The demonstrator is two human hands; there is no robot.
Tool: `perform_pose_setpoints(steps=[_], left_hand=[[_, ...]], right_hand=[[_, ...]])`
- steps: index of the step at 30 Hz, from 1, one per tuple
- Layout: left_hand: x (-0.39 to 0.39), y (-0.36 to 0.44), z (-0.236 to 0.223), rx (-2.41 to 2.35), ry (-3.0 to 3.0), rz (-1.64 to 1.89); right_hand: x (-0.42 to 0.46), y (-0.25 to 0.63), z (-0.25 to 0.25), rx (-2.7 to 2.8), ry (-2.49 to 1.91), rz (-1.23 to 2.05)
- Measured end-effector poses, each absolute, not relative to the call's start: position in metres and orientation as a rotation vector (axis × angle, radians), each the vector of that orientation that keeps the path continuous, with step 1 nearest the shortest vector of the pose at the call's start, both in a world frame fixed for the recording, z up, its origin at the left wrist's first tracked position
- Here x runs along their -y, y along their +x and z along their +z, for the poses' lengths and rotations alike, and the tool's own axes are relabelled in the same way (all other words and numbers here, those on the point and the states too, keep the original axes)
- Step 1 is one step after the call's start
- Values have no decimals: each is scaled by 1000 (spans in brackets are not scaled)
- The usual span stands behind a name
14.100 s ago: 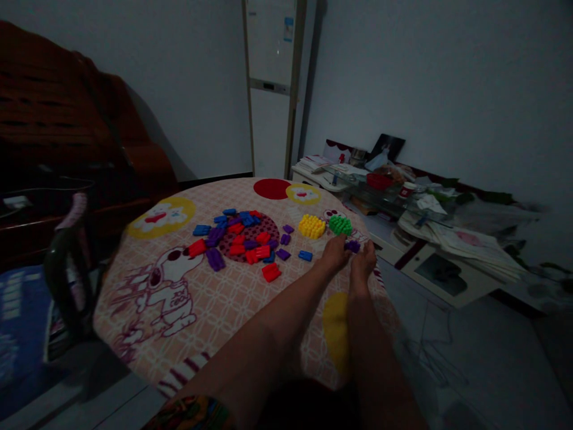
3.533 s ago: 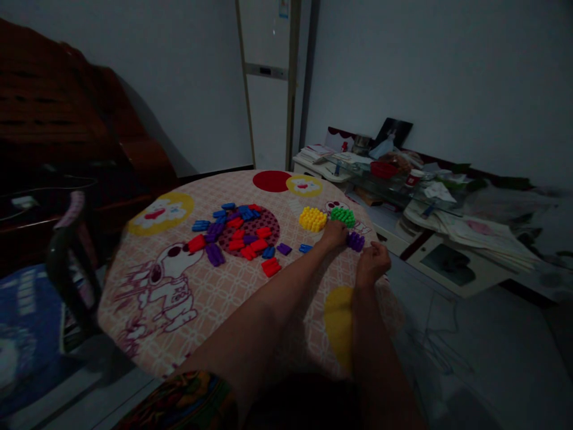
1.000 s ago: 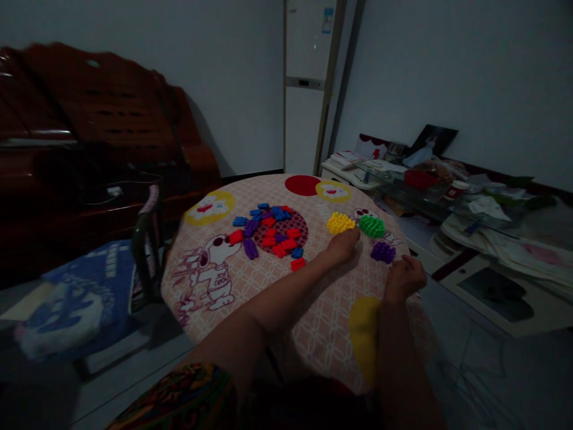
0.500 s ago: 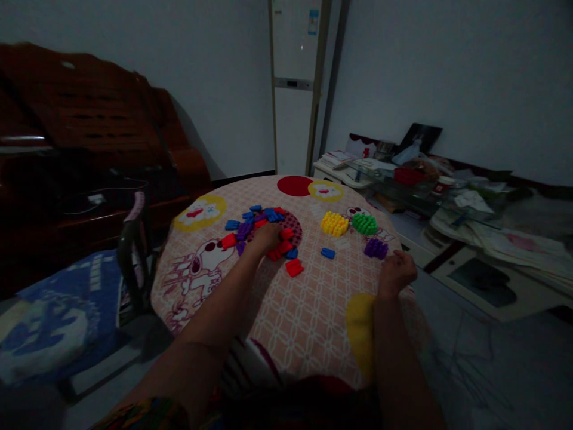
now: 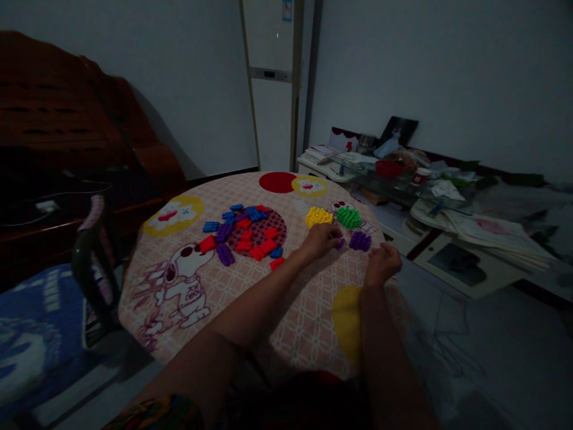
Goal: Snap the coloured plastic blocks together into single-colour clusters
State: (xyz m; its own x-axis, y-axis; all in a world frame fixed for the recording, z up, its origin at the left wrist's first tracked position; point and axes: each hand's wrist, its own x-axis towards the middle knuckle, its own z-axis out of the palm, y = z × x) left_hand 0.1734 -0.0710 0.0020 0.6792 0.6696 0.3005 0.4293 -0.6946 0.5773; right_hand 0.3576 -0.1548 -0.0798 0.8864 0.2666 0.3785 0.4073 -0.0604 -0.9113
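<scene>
My left hand (image 5: 319, 241) is over the right half of the table, its fingers closed on a small purple building block (image 5: 340, 243). Just right of it lies a purple block cluster (image 5: 360, 241). Behind my fingers are a yellow block cluster (image 5: 319, 217) and a green block cluster (image 5: 348, 217). My right hand (image 5: 384, 263) is at the table's right edge with curled fingers; whether it holds anything is hidden. Loose red blocks (image 5: 264, 248), blue blocks (image 5: 211, 227) and purple blocks (image 5: 225, 254) lie scattered left of my left forearm.
A patterned cloth covers the round table (image 5: 304, 316). On the left stand a chair (image 5: 96, 263) and a wooden bench (image 5: 58, 119). A cluttered low cabinet (image 5: 452, 263) is to the right, and a tall white unit (image 5: 273, 113) stands behind.
My left hand has moved right from the loose block pile and now carries a purple block. My right hand stays curled by the table edge. The view has turned slightly right.
</scene>
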Motion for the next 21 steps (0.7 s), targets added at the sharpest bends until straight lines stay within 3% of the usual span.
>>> perform_pose_setpoints(steps=[7,21], left_hand=[[93,243,-29,-749,2487,766],[105,263,-47,-873,2498,863]], right_hand=[[154,358,-80,460,-1599,-94],[157,353,-74,452,-1564,-67]])
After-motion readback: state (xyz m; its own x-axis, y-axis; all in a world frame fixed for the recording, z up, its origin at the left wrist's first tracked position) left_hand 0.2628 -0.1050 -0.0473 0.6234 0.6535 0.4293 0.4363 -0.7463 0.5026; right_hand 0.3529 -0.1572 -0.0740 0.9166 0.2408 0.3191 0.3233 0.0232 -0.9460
